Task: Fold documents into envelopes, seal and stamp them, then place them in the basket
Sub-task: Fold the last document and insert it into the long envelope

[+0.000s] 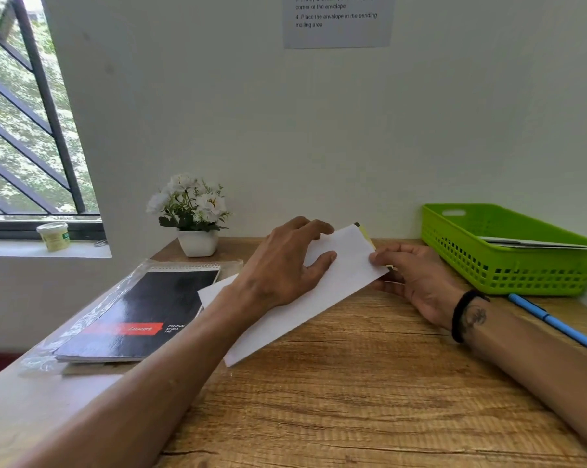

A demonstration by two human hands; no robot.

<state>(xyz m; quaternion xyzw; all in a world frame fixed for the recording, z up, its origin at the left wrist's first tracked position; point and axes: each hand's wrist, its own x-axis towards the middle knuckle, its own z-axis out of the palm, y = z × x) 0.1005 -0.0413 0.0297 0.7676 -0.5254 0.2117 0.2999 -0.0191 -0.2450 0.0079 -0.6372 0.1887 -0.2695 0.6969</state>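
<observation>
- Surface: I see a wood-grain desk (369, 393) set against a pale wall, with a window (25, 130) and its dark slanted bars at the left
- Wall: a printed instruction sheet (337, 20) hangs above the desk; its lower lines concern stamps and a pending mailing area
- Sill: a small lidded tub (54, 235) stands on the window ledge
- Desk, left: a black spiral pad (140, 315) with a red band lies on a clear plastic sleeve; a white pot of white flowers (194, 214) stands behind it at the wall
- Desk, right: a green basket (508, 265) sits at the far right corner and holds some flat white paper; a blue pen (555, 322) lies just in front of it
- Task item: a white envelope (305, 298) lies slanted at the middle of the desk, its far end raised toward the wall; a yellowish edge shows behind that far end
- Left hand (282, 268): I see it resting on top of the envelope, fingers spread and bent, thumb tip pressing the paper near the middle of the upper half
- Right hand (413, 275): it sits at the envelope's right end, palm facing left, fingers curled; thumb and fingertips pinch the right edge
- Right wrist: a black band (462, 314) circles it
</observation>
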